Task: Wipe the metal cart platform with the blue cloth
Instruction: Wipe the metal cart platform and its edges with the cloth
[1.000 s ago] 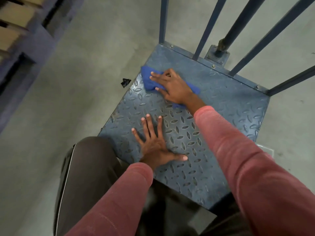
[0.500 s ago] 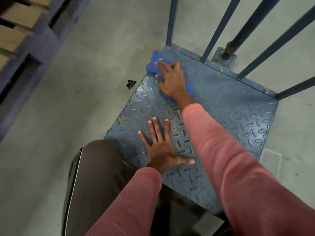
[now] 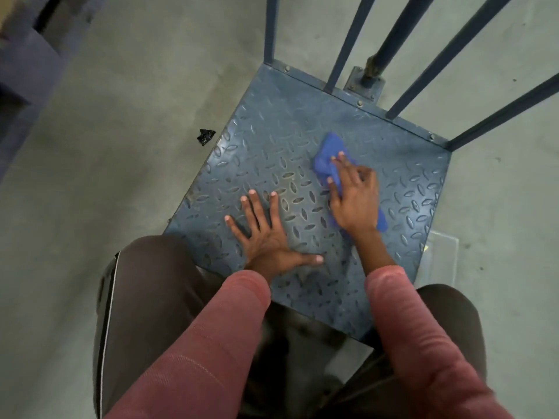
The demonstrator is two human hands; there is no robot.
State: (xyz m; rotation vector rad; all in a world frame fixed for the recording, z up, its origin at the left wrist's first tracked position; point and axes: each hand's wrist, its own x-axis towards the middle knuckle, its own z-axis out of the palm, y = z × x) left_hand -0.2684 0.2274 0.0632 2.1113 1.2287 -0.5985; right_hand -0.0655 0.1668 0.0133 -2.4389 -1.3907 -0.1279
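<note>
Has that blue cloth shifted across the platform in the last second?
Yes. The blue cloth, under the right hand, left the far-left corner post and slid rightward, nearer the person, across the platform.

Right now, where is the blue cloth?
In the head view, the blue cloth lies on the right half of the cart platform, under the right hand, beside the left hand.
</note>
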